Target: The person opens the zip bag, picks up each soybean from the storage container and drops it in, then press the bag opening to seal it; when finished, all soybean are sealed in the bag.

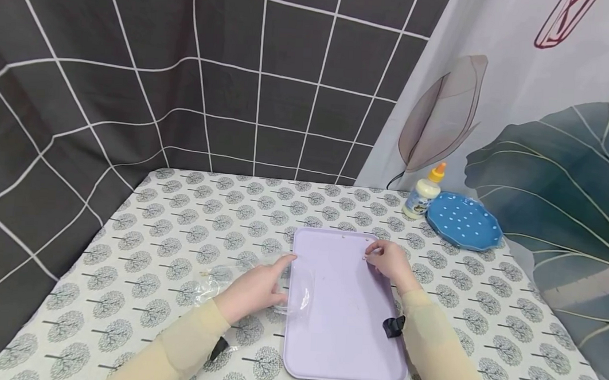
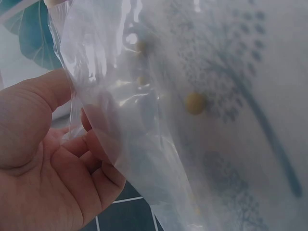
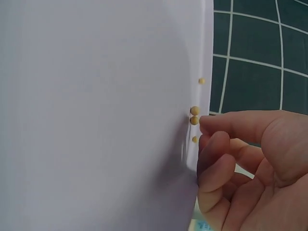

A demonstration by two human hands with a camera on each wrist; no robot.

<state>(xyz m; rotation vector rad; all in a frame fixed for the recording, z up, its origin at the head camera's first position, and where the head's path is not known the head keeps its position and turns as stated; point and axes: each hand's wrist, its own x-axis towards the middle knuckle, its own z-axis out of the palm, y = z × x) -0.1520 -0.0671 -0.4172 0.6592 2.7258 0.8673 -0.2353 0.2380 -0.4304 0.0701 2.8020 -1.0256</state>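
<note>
My left hand (image 1: 253,288) grips a clear plastic bag (image 1: 207,287) by its edge, its thumb and fingers on either side of the film. Through the film show a few small yellow balls (image 2: 195,103). The bag's right end overlaps the left side of a lilac tray (image 1: 346,330). At the tray's far right corner is my right hand (image 1: 391,263), thumb and fingers bent inward. Several tiny yellow balls (image 3: 194,110) lie along the far rim in the right wrist view, one right at the thumb tip. I cannot tell whether those fingertips pinch one.
A glue bottle (image 1: 422,197) with an orange tip stands at the back right. Beside it lies a blue plate (image 1: 465,221) with white dots. A tree-print cloth (image 1: 141,239) covers the table, and dark checked fabric (image 1: 227,82) hangs behind.
</note>
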